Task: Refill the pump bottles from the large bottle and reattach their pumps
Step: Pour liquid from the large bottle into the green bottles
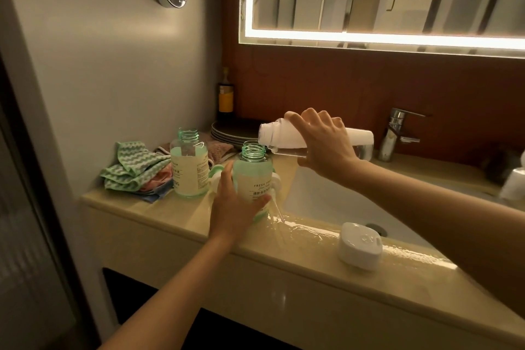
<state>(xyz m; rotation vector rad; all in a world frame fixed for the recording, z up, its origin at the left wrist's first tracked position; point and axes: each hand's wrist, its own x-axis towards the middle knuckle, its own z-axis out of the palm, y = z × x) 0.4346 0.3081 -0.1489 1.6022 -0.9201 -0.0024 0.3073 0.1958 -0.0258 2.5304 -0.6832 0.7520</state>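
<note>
Two stand pumpless: far pump bottle [189, 170], ten o'clock, looks filled; left hand [233, 209] grips near pump bottle [255, 176], right hand [322, 142] grips tilted large bottle [274, 135].

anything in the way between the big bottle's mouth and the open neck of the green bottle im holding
Nothing visible. The large bottle, tipped in the right hand, has its mouth just above the near pump bottle, whose neck is open, pump off. The left hand grips lower down.

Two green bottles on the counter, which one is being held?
The nearer green bottle, right of the pair: the left hand grips it, just below the mouth of the tipped large bottle. The other green bottle stands untouched beside the cloths.
</note>
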